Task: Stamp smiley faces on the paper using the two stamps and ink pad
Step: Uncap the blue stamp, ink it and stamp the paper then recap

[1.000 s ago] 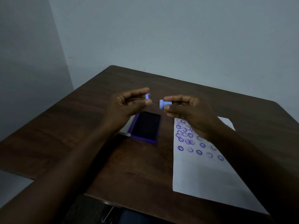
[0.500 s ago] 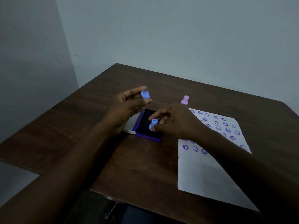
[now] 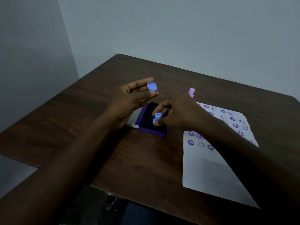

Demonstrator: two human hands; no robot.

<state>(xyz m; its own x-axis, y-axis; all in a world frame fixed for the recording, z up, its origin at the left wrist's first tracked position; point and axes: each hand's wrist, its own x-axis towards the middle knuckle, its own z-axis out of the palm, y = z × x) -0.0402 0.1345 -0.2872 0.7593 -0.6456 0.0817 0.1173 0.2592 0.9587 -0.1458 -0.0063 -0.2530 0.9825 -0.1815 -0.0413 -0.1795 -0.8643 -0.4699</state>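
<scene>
Wooden table [image 3: 113, 159] — right hand [image 3: 181, 114] fingers pinch blue stamp [image 3: 156, 118] over ink pad [image 3: 151, 120]; left hand [image 3: 129, 98] fingers pinch cap [image 3: 152, 86].

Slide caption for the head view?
Right hand presses blue stamp on ink pad; left hand holds its cap.

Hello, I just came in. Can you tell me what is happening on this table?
A person is stamping smiley faces on a sheet of paper. The right hand holds a blue stamp down on the open ink pad, apparently to ink it. The left hand holds the stamp's blue cap up in the air. A pink stamp stands on the table behind the right hand. The upper part of the paper already has many purple prints; the lower part is blank.
</scene>
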